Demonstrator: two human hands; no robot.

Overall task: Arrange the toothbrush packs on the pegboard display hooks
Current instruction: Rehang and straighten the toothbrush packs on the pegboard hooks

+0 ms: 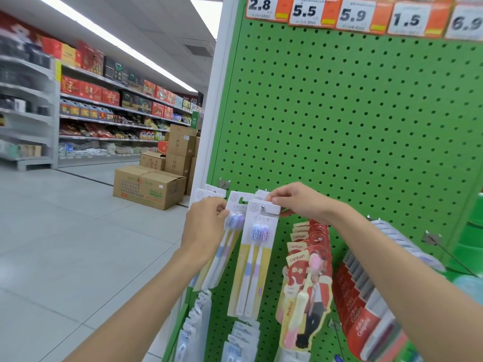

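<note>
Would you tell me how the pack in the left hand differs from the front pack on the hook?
The left pack, in the left hand, tilts, seemingly off any hook; the front pack hangs straight on its hook, pinched by the right hand. Both hold blue and purple brushes.

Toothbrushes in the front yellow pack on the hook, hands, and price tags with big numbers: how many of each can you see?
Toothbrushes in the front yellow pack: 2
Hands: 2, the left hand gripping a second pack, the right hand pinching the front yellow pack's top
Price tags with big numbers: 5 (2.8, 5.5, 5.9, 1.5, 6.9)
Total: 9
</note>
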